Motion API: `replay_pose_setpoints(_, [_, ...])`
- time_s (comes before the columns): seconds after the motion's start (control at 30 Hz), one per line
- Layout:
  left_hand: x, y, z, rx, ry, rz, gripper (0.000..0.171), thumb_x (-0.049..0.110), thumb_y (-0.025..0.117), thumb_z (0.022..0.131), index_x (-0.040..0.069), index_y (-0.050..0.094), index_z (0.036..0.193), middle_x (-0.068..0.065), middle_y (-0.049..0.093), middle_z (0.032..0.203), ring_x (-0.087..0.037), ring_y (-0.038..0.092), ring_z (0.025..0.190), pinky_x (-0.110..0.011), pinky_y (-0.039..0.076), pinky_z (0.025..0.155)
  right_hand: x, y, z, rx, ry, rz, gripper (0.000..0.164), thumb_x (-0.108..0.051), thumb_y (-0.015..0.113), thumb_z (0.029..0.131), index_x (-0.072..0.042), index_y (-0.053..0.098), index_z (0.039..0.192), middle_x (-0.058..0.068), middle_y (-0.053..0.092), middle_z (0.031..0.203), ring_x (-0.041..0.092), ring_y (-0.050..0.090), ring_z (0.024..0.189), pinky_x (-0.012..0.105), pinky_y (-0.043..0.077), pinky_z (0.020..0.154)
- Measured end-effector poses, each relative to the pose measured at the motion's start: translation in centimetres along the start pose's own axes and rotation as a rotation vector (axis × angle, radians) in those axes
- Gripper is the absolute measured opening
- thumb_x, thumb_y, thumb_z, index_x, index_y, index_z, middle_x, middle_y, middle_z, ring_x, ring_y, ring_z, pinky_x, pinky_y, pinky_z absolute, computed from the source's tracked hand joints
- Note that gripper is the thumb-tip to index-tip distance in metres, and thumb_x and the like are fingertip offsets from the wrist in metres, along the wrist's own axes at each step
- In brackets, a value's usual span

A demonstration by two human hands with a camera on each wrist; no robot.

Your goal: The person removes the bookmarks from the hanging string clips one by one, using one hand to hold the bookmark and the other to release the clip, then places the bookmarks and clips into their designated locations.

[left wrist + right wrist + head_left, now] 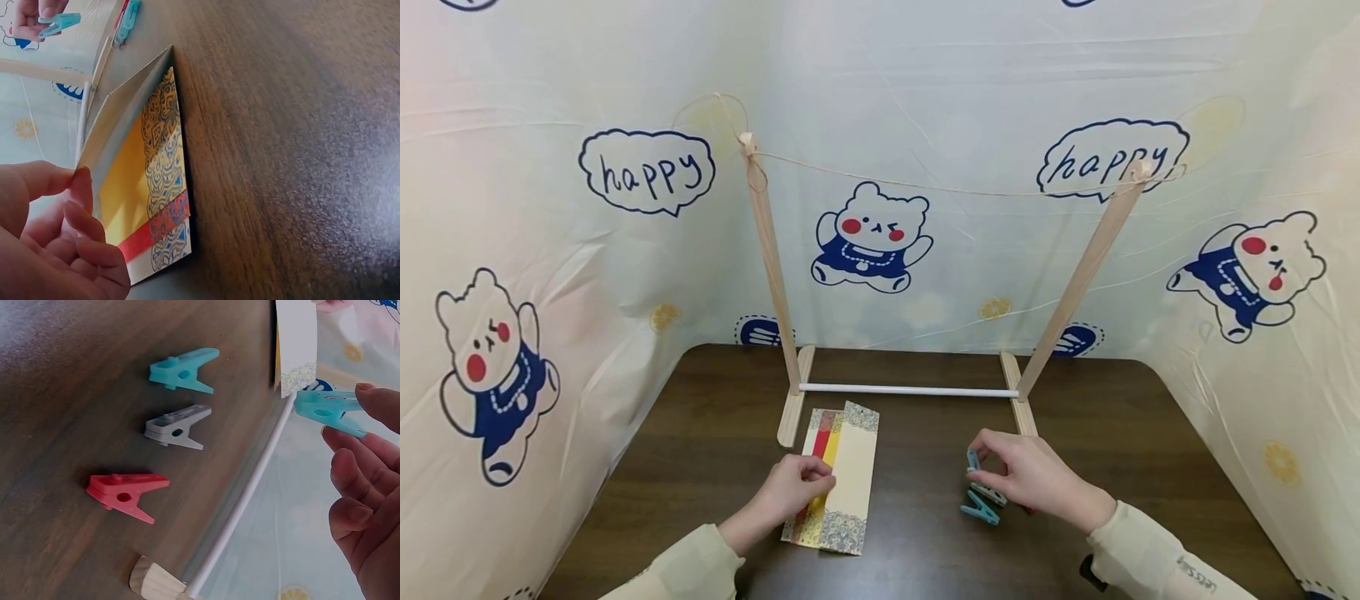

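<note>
My left hand (790,486) pinches the edge of a cream card (853,462) between thumb and forefinger. That card has lacy patterned ends and tilts up off the yellow card (125,194) under it. A red strip (139,242) and a white one show beside the yellow. To the right, my right hand (1026,472) holds a teal clothespin (328,406) by its handle ends, above the table. Three more clothespins lie below that hand: one teal (184,370), one grey (178,426) and one red (128,495), the red one mostly hidden in the head view.
Behind the cards stands a wooden frame with a left post (769,258), a right post (1082,279) and a white rod (910,389) low between them. A thin string (895,182) spans the post tops. Printed cloth (970,83) surrounds the dark wooden table (917,533).
</note>
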State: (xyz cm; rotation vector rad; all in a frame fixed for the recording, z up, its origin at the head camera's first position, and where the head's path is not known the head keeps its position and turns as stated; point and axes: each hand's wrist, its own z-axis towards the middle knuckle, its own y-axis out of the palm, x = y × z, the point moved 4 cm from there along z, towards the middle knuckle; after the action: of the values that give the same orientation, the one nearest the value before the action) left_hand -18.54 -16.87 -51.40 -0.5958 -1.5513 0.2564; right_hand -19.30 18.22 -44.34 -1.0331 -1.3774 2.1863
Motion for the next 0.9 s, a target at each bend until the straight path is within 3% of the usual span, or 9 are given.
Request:
replay_pose_setpoints(0.23, [-0.7, -0.3, 0.0, -0.01, -0.016, 0.027, 0.009, 0.009, 0.079, 0.088, 0.0, 0.077, 0.09, -0.002, 0.071, 0.077, -0.012, 0.056, 0.067, -0.024, 0.046, 0.058, -0.1, 0.5, -0.2, -0.013, -0.026, 0.012, 0.02, -0.028, 0.08, 0.093, -0.022, 0.067, 0.106, -0.014, 0.071, 0.093, -0.008, 0.055, 0.067, 0.019, 0.048, 0.06])
replay_pose_setpoints(0.63, [-1.3, 0.1, 0.4, 0.011, -0.07, 0.118, 0.016, 0.008, 0.082, 0.086, 0.006, 0.067, 0.092, 0.001, 0.06, 0.068, -0.013, 0.052, 0.058, -0.026, 0.042, 0.051, -0.3, 1.4, -0.5, -0.006, -0.061, 0.009, 0.021, -0.026, 0.082, 0.092, -0.023, 0.064, 0.104, -0.017, 0.068, 0.09, -0.01, 0.047, 0.061, 0.013, 0.04, 0.053])
replay_pose_setpoints(0.9, [-0.9, -0.2, 0.0, 0.038, -0.073, 0.212, 0.016, 0.011, 0.082, 0.086, 0.011, 0.066, 0.087, 0.002, 0.058, 0.066, -0.014, 0.051, 0.056, -0.029, 0.04, 0.051, -0.3, 2.1, -0.7, -0.032, -0.05, -0.013, 0.02, -0.029, 0.08, 0.093, -0.024, 0.063, 0.102, -0.016, 0.067, 0.088, -0.007, 0.053, 0.066, 0.015, 0.042, 0.055])
